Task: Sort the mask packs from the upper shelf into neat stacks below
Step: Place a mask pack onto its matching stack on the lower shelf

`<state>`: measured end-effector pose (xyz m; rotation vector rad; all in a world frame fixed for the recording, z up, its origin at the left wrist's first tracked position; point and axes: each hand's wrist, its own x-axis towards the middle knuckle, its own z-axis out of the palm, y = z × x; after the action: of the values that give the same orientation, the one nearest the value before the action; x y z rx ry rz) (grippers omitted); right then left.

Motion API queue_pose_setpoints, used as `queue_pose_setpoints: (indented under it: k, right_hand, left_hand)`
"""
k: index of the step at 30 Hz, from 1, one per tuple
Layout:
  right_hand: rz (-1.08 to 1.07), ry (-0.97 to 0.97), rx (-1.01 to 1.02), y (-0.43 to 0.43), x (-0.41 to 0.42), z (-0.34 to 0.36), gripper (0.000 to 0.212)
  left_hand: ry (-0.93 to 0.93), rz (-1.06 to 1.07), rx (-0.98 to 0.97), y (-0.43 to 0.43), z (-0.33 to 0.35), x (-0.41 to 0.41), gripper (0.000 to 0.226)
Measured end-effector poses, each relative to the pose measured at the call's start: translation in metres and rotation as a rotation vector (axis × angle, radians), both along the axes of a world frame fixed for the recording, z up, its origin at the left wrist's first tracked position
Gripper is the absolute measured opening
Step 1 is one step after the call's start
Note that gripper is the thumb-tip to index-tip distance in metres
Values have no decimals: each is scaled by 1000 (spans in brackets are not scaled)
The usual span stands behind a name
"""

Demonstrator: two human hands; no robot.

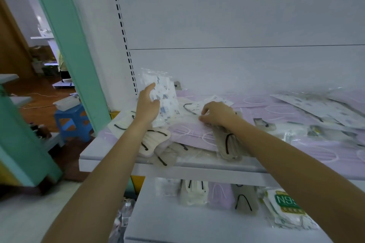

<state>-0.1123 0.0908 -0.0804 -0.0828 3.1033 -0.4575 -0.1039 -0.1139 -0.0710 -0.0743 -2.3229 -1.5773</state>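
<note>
Lower shelf (197,221): sorted stacks are being kept here in a row, nearest the camera — a printed stack, a cream stack (194,193), a lilac stack (220,196), a grey-beige stack (245,199) and a green-labelled pack (284,206) at the right end. One kind is being given one pile, probably so each new pack has an obvious place.

Upper shelf (110,156): the unsorted mask packs are being left in a loose overlapping heap, some hanging over the front edge.

Left hand (147,107): a printed mask pack (164,94) is being held upright, clear of the heap, with the fingers closed on its lower left edge and the forefinger stretched up along it. It is probably being kept raised so the other hand can work beneath.

Right hand (216,113): the fingers are being curled down and pinched at the edge of a lilac pack (189,131) in the heap; whether it is actually gripped cannot be told. Another pack is likely being separated.

Back panel (237,25): a plain white wall is being shown behind the shelf, with a slotted upright (122,31) at its left.

Room: a mint-green post (65,35), a blue stool (73,120) and a brown wooden floor (37,87) are being seen off to the left, farther away.
</note>
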Motion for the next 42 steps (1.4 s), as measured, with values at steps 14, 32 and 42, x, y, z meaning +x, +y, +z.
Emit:
queue_pose_setpoints:
  k: [14, 32, 42]
  right_hand:
    - [568, 320, -501, -4, 50, 9, 22]
    - [379, 327, -966, -32, 225, -24, 52]
    - [39, -28, -926, -52, 318, -171, 66]
  left_hand:
    - [-150, -20, 357, 13, 7, 40, 24]
    - [-112, -221, 275, 20, -33, 224, 82]
    - [-819, -281, 173, -10, -163, 311, 62]
